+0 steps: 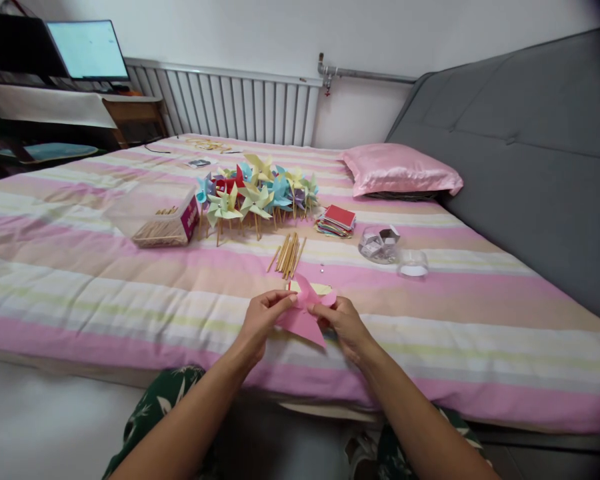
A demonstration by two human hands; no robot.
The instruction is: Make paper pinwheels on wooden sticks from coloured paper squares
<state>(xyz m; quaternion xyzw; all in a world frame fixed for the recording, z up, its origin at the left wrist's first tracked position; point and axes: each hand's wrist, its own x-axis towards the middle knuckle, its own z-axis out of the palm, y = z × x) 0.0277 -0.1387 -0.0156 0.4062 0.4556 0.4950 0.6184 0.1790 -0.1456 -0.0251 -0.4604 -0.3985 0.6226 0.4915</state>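
**Pink paper folded between both hands at the near edge of the bed**

We hold a pink paper piece [303, 319] between our two hands just above the near edge of the striped bed [80, 293]. Our left hand [263, 319] pinches its left side with fingers closed on the paper; our right hand [344, 321] grips the right side, fingers likewise closed on it, with a flap curled up toward the middle. Held from both sides like this, the thin sheet stays taut and its points can be brought to the centre. A pale yellow sheet [316, 289] lies on the bed just beyond the pink one, partly hidden by it.

Farther out, a loose bundle of wooden sticks [289, 253] lies within easy reach, straight ahead of our hands. Behind it a cluster of finished pinwheels [257, 193] in blue, yellow, green and red stands in a heap, kept clear of the working spot. To the left of them sits a clear box [163, 223] holding more sticks. To the right lies a stack of coloured paper squares [336, 221], red on top, and nearer right a clear round container [379, 243] with small bits inside, its lid [413, 264] set down beside it. A tiny pin-like item [322, 268] rests on the bed near the sticks; we cannot tell exactly what it is.

A pink pillow [400, 170] lies far right against the grey headboard [530, 147].
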